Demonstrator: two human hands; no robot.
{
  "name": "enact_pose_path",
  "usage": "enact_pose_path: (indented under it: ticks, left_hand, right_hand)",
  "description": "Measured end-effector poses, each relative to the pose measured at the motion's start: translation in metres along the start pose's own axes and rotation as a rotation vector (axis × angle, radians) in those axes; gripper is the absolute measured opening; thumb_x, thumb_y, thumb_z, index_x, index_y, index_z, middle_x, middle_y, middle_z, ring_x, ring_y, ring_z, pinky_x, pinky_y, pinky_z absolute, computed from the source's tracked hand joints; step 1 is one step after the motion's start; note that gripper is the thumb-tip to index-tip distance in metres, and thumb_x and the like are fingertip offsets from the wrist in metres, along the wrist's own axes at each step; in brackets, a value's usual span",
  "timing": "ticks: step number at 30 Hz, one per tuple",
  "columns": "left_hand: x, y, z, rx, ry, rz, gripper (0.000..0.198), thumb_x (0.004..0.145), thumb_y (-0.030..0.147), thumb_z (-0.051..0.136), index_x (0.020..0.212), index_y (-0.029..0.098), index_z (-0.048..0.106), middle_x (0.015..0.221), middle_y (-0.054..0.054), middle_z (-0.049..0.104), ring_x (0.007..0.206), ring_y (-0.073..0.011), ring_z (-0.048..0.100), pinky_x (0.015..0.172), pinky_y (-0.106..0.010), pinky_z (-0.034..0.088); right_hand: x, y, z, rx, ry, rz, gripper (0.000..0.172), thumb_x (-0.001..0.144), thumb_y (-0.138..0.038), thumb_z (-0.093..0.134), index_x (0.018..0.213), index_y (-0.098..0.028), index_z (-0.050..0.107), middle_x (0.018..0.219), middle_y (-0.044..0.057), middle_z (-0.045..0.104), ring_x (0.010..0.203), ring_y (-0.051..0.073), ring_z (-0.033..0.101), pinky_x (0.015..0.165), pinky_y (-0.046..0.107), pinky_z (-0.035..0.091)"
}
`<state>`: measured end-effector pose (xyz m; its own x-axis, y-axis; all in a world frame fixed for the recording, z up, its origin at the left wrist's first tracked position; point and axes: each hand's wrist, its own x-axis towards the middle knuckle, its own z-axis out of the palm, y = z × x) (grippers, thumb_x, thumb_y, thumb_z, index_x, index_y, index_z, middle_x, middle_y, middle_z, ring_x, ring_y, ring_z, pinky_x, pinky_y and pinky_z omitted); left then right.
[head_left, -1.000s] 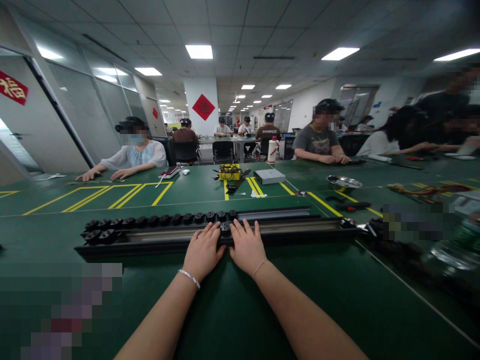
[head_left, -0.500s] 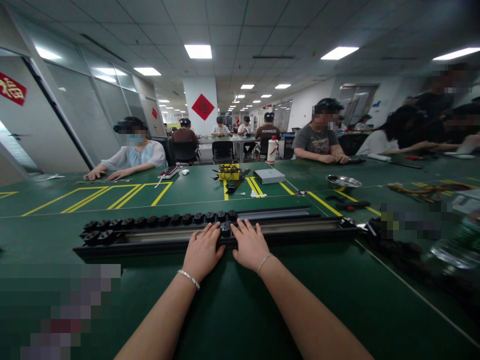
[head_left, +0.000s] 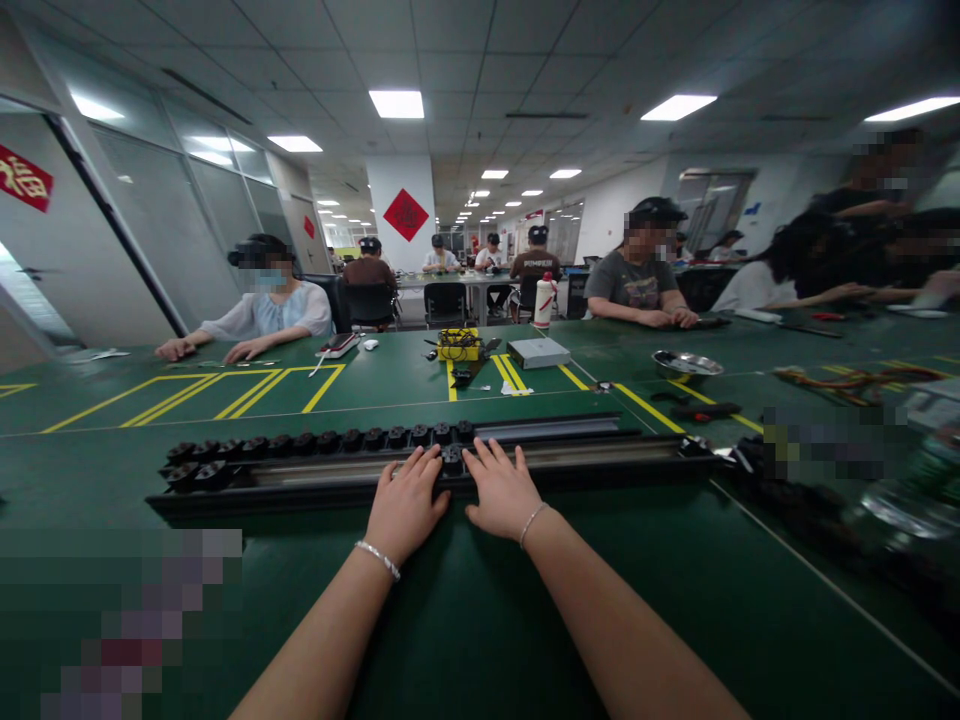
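A long black track rail [head_left: 600, 462] with a metallic channel lies across the green table in front of me. On it, between my hands, sits one black round socket-like module [head_left: 451, 459]. My left hand [head_left: 403, 507] lies over the rail at the module's left, fingers stretched out and the thumb apart. At its right, my right hand [head_left: 502, 492] rests on the rail with fingers spread. Whether the fingertips press the module, I cannot tell. Two similar modules [head_left: 211, 474] sit at the rail's left end. A second rail [head_left: 555, 428] behind carries several more in a row.
Behind the rails are a yellow box with black cable [head_left: 458, 345], a grey box [head_left: 538, 351] and a white bottle [head_left: 545, 300]. A metal bowl [head_left: 686, 365] and dark tools [head_left: 701, 409] lie at right. Several people sit around the tables.
My right hand has shifted very slightly right, and the module between my hands sits a touch further right. The person at the far left has moved their hands on the table.
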<state>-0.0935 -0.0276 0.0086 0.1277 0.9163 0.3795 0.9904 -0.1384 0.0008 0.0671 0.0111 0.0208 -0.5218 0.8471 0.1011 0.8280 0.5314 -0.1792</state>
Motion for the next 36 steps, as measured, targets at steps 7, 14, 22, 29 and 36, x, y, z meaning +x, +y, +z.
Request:
enact_pose_path:
  ticks: [7,14,22,29,36]
  left_hand:
    - [0.000,0.000,0.000,0.011,0.004,0.005,0.041,0.079,0.033,0.045,0.119,0.027,0.048,0.139,0.001,0.042,0.129,-0.0207,0.034,0.100,-0.044,0.031]
    - [-0.001,0.001,0.001,0.016,0.023,0.006,0.040,0.078,0.033,0.046,0.118,0.028,0.048,0.138,0.000,0.043,0.129,-0.0206,0.033,0.098,-0.042,0.032]
    - [0.000,0.002,0.002,0.030,0.040,0.014,0.041,0.078,0.034,0.047,0.118,0.027,0.048,0.138,0.000,0.044,0.128,-0.0210,0.036,0.095,-0.042,0.034]
    - [0.000,0.002,0.001,0.036,0.043,0.015,0.041,0.078,0.033,0.047,0.118,0.027,0.049,0.138,-0.001,0.044,0.128,-0.0215,0.036,0.094,-0.042,0.036]
    - [-0.001,0.002,0.002,0.043,0.053,0.017,0.042,0.077,0.033,0.048,0.118,0.027,0.048,0.137,0.000,0.045,0.128,-0.0217,0.036,0.093,-0.043,0.036]
  right_hand:
    - [0.001,0.004,-0.001,0.009,-0.009,-0.028,0.083,0.067,-0.040,0.058,0.139,-0.018,0.025,0.149,0.009,0.015,0.135,0.028,0.010,0.105,0.056,0.005]
    - [-0.001,0.013,0.002,-0.015,0.132,-0.088,0.064,0.072,-0.033,0.052,0.134,-0.022,0.037,0.144,0.005,0.031,0.131,0.023,0.024,0.107,0.050,0.010]
    - [-0.002,0.013,0.008,-0.012,0.265,-0.105,0.060,0.074,-0.031,0.049,0.132,-0.019,0.040,0.140,0.004,0.038,0.127,0.020,0.030,0.107,0.042,0.015]
    - [-0.001,0.010,0.006,-0.075,0.206,-0.062,0.064,0.073,-0.035,0.049,0.134,-0.019,0.038,0.147,0.003,0.023,0.135,0.026,0.010,0.107,0.049,0.009]
    - [-0.001,0.008,0.008,-0.055,0.187,-0.007,0.065,0.074,-0.035,0.049,0.136,-0.022,0.034,0.145,0.004,0.029,0.132,0.029,0.020,0.107,0.048,0.011]
